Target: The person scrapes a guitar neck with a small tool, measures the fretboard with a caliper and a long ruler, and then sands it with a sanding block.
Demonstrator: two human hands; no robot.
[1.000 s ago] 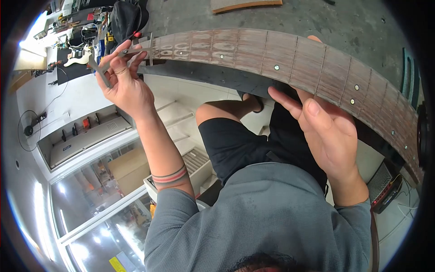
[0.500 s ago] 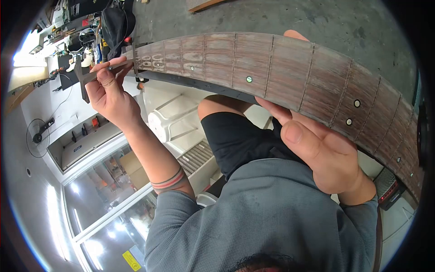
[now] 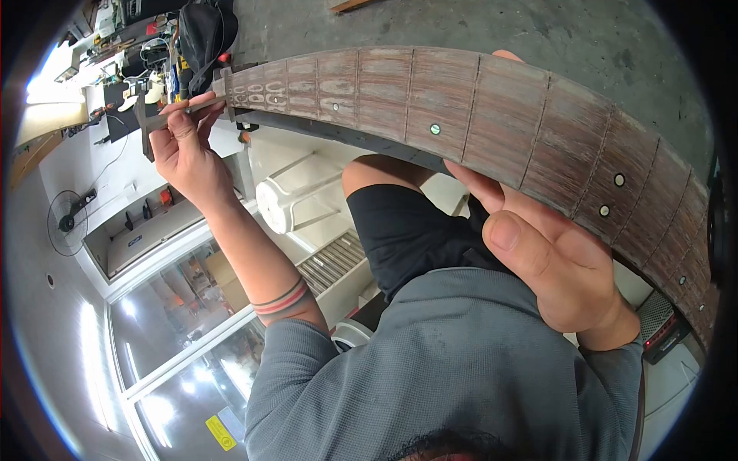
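A long guitar neck (image 3: 507, 115) with a worn reddish-brown fretboard arcs across the upper view. Round dot inlays and thin fret lines mark its face. At the narrow left end, my left hand (image 3: 188, 154) pinches a metal caliper (image 3: 157, 121) between thumb and fingers, its far end up against the fretboard. My right hand (image 3: 557, 269) cradles the neck from beneath near the middle; its thumb is raised off the near edge and one fingertip shows past the far edge. The rest of those fingers is hidden under the neck.
A white plastic stool (image 3: 277, 206) stands beneath the neck. Tools and a black bag (image 3: 206, 38) crowd the upper left, with a fan (image 3: 68, 221) on the left. A black box with a grille (image 3: 663, 323) sits at right. Grey floor (image 3: 307, 23) lies beyond.
The neck, caliper and surroundings sit slightly farther right in view. The caliper's far end has turned a little where it meets the fretboard. Both hands keep their holds.
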